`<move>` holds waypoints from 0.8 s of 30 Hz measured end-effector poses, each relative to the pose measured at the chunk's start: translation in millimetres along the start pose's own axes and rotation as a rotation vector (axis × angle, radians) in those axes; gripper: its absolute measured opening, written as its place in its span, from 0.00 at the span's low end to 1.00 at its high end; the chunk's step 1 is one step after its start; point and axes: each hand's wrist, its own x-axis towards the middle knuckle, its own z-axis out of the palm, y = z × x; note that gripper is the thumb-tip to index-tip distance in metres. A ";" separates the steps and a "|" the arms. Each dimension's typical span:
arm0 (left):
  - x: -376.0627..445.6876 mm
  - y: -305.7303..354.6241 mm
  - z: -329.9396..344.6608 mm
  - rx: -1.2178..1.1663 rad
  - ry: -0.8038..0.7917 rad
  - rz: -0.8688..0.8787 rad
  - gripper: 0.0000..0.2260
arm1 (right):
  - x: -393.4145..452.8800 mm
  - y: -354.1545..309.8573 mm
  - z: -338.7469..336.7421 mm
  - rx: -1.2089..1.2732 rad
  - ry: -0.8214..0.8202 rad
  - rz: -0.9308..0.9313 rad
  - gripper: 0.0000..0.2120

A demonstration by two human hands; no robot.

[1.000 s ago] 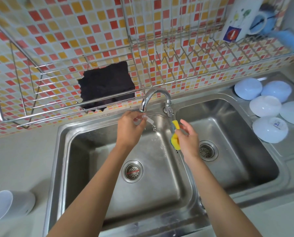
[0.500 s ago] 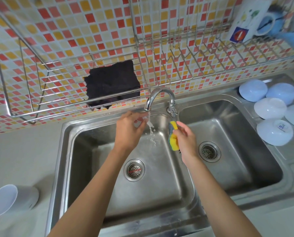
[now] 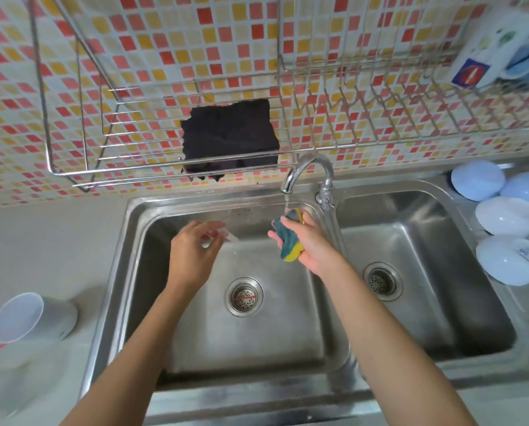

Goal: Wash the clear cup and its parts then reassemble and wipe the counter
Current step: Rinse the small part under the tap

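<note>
the right hand [image 3: 311, 241] has its fingers curled round a sponge [image 3: 291, 241], green scouring side toward the camera and yellow foam showing at the lower end, holding it right under the thin stream of water falling from the tap [image 3: 307, 170]; the left hand [image 3: 192, 256] pinches a small clear part [image 3: 223, 236] of the cup between thumb and fingertips, the piece blurred so its exact shape cannot be told, held over the back of the left basin, well to the left of the stream; both hands hang above the left basin of the steel double sink [image 3: 334, 392], whose drain strainer [image 3: 244, 296] sits below and between them, with a second strainer [image 3: 381, 280] in the right basin; on the counter [image 3: 42, 241] left of the sink a clear cup [image 3: 32, 318] lies on its side with its mouth toward the camera; on the sink's right ledge several pale bowls [image 3: 507, 215] sit upside down, touching one another; on the tiled wall above, a wire rack [image 3: 165, 149] carries a dark cloth [image 3: 229, 136] just behind the tap, and a mug [image 3: 503, 41] sits at the rack's far right end
</note>
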 end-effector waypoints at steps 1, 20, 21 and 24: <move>-1.4 -2.5 -2.1 0.001 0.009 -0.011 0.07 | 1.3 -0.5 3.5 -0.057 0.011 -0.010 0.05; -6.2 -3.6 3.5 -0.050 0.012 -0.025 0.08 | 19.7 6.4 2.1 -0.773 0.229 -0.303 0.13; -5.7 -3.1 3.9 -0.052 0.014 -0.024 0.07 | 20.1 5.3 0.2 -0.781 0.257 -0.329 0.12; -4.6 -0.7 4.8 -0.055 0.017 -0.029 0.07 | 17.6 -3.7 -7.1 -0.786 0.320 -0.386 0.11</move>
